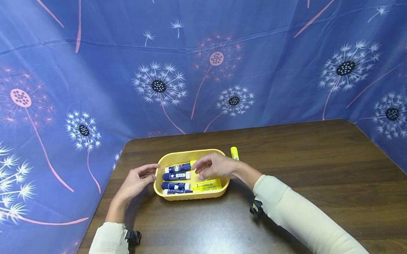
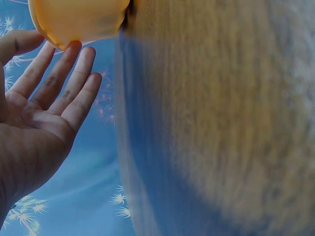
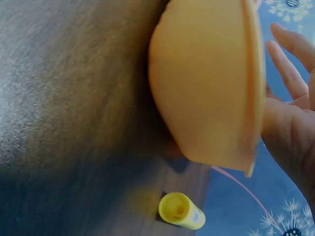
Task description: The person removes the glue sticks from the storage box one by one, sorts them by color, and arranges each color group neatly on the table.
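Note:
A yellow plastic basket (image 1: 193, 196) holds several blue glue sticks (image 1: 176, 176) in its left half and yellow glue sticks (image 1: 206, 184) in its right half. At the basket's left end, the fingertips of my left hand (image 1: 136, 181) touch the rim, with the fingers fairly straight in the left wrist view. My right hand (image 1: 217, 165) reaches over the right end, above the yellow sticks, fingers loosely bent and nothing seen between them. It hides part of the basket's inside. Another yellow glue stick (image 1: 234, 153) is outside, on the table behind my right wrist.
The basket stands on a dark wooden table (image 1: 316, 167), toward its left side. A blue cloth with dandelion print (image 1: 269, 62) hangs behind and along both sides of the table. Dark wrist cameras (image 1: 133, 237) sit at both sleeves.

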The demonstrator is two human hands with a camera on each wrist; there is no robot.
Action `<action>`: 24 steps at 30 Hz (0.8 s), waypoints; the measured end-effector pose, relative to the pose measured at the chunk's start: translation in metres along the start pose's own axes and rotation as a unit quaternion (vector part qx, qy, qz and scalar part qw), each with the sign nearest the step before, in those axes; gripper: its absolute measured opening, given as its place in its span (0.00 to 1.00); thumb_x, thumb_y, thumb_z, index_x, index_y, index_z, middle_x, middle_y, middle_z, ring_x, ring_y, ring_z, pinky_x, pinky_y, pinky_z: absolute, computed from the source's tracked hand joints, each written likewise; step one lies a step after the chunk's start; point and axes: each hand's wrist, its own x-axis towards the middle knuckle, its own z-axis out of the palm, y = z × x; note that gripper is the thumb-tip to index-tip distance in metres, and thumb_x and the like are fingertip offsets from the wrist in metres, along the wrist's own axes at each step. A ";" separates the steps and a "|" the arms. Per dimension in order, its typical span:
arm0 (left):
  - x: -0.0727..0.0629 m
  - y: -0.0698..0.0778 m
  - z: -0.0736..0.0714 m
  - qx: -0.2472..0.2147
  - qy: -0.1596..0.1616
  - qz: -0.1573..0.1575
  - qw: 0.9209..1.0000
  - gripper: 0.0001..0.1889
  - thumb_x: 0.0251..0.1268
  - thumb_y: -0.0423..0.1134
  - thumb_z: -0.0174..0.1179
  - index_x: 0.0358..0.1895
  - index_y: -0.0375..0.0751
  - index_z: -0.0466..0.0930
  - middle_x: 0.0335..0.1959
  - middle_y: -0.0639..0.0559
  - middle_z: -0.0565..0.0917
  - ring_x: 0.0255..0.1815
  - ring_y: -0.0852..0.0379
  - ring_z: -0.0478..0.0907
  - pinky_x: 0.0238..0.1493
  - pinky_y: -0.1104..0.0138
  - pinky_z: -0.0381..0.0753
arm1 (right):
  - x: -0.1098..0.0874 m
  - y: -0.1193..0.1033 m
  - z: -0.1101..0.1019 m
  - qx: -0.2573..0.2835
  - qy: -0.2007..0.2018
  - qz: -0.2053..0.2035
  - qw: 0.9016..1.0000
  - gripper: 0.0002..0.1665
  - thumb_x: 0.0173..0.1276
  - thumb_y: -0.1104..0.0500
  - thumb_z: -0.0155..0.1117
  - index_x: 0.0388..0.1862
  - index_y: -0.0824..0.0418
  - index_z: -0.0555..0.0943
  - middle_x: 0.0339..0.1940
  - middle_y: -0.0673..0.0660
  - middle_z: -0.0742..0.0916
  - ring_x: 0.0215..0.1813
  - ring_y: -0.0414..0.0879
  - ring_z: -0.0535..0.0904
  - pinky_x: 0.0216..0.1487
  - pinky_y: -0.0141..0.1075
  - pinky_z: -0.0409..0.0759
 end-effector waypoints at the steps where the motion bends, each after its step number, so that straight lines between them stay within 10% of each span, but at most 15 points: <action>1: 0.000 0.000 0.000 0.000 -0.001 -0.002 1.000 0.24 0.70 0.29 0.62 0.68 0.33 0.77 0.60 0.31 0.84 0.56 0.46 0.84 0.51 0.75 0.81 | 0.001 0.001 0.001 -0.004 -0.004 0.002 1.000 0.27 0.63 0.72 0.71 0.62 0.73 0.81 0.56 0.76 0.84 0.51 0.46 0.84 0.55 0.33 0.85; 24: -0.001 -0.001 0.000 0.003 -0.003 0.006 1.000 0.24 0.70 0.29 0.62 0.68 0.31 0.77 0.60 0.30 0.84 0.55 0.49 0.85 0.51 0.75 0.81 | 0.015 0.003 0.011 -0.068 -0.038 0.124 0.989 0.19 0.61 0.75 0.71 0.50 0.64 0.88 0.46 0.60 0.89 0.47 0.44 0.82 0.50 0.35 0.84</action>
